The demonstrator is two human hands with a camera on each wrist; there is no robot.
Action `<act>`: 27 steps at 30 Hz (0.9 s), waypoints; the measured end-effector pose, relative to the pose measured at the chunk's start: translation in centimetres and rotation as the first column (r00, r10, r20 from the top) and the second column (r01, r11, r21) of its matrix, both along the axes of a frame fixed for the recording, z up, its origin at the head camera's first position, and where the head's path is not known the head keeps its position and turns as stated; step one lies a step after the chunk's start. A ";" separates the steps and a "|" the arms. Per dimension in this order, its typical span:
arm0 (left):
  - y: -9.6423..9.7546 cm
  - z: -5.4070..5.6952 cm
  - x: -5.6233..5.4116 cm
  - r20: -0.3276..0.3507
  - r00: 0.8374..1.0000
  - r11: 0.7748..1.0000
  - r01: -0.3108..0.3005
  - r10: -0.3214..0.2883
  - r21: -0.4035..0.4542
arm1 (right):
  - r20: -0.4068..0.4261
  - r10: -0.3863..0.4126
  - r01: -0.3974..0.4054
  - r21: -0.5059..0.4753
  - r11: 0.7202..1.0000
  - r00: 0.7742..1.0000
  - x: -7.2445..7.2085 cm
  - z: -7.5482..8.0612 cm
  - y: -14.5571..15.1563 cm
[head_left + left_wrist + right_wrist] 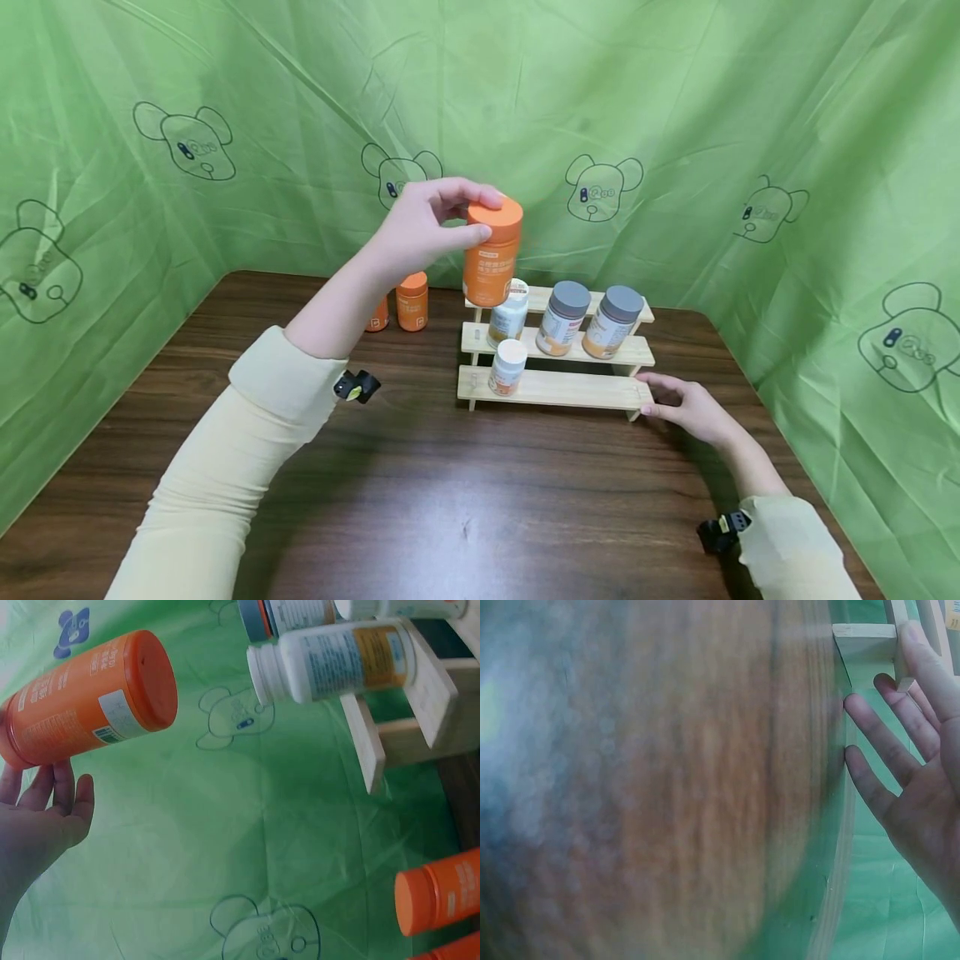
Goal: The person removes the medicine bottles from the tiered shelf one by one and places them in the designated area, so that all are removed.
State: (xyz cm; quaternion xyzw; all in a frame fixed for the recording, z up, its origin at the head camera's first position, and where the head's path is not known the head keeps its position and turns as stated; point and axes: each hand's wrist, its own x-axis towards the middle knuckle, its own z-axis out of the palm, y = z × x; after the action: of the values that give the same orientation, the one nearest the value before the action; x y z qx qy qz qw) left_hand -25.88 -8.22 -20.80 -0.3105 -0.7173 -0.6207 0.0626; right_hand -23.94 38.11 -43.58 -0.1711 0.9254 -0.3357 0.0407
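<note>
My left hand (426, 225) holds an orange supplement bottle (491, 271) by its orange cap, fingers on top and thumb at the near side. The bottle is in the air, in front of the left end of a three-step wooden rack (555, 387). At the rack's lower right end, the thumb and fingers of my right hand (693, 410) grip the bottom step. A small white bottle (509, 367) stands at the left of that step. On the middle step are a white-capped bottle (508, 318), partly behind the orange one, and two grey-capped bottles (564, 318) (612, 322).
Two more orange bottles (412, 302) (378, 317) stand on the dark wooden table (450, 500) left of the rack, one partly hidden by my left arm. A green cloth (510, 100) with bear-face drawings hangs behind the table and along both sides.
</note>
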 end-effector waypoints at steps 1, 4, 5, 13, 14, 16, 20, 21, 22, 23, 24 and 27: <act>-0.3 -0.1 0.1 -0.003 1.000 1.000 0.002 -0.002 0.000 | -0.001 0.000 0.000 0.003 1.000 1.000 0.0 0.0 0.0; -1.1 -0.5 0.2 -0.015 1.000 1.000 0.000 0.000 0.002 | -0.003 -0.001 0.001 0.005 1.000 1.000 0.1 -0.1 0.0; -1.4 -0.7 0.2 -0.017 1.000 1.000 -0.001 0.001 0.005 | -0.004 0.000 0.000 0.003 1.000 1.000 0.1 -0.1 0.0; -3.4 -1.9 0.5 -0.006 1.000 1.000 -0.027 0.027 0.004 | -0.015 0.004 -0.004 0.005 1.000 1.000 0.1 0.1 0.0; -3.7 -2.0 0.5 -0.007 0.999 0.999 -0.032 0.032 0.003 | -0.014 0.003 -0.003 0.009 1.000 1.000 0.1 0.1 -0.1; -4.2 -2.2 0.7 -0.019 0.999 0.999 -0.041 0.041 0.000 | -0.010 0.000 0.000 0.014 1.000 1.000 0.1 0.2 -0.1; -5.3 -2.6 0.9 -0.034 0.998 0.999 -0.048 0.049 0.006 | -0.004 -0.004 0.004 0.021 1.000 1.000 0.1 0.2 -0.3; -5.6 -2.7 1.0 -0.036 0.998 0.999 -0.046 0.047 0.016 | -0.003 -0.005 0.005 0.021 1.000 1.000 0.1 0.2 -0.3; -5.9 -2.8 1.1 -0.034 0.998 0.999 -0.046 0.047 0.025 | -0.002 -0.006 0.006 0.020 1.000 1.000 0.1 0.2 -0.4; -6.2 -2.9 1.1 -0.034 0.998 0.998 -0.045 0.046 0.036 | -0.002 -0.006 0.006 0.020 1.000 1.000 0.1 0.3 -0.4; -6.5 -3.0 1.2 -0.034 0.998 0.998 -0.044 0.045 0.048 | -0.001 -0.006 0.006 0.018 1.000 1.000 0.1 0.3 -0.5; -7.4 -3.5 1.2 -0.029 0.999 0.995 -0.041 0.043 0.086 | 0.003 -0.002 0.002 0.008 1.000 1.000 0.1 0.3 -0.5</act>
State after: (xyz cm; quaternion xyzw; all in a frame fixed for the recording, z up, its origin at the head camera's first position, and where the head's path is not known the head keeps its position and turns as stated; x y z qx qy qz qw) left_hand -24.66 -15.63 -24.33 -0.3020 -0.6955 -0.6443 0.0999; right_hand -23.89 37.59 -43.31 -0.1694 0.9269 -0.3322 0.0423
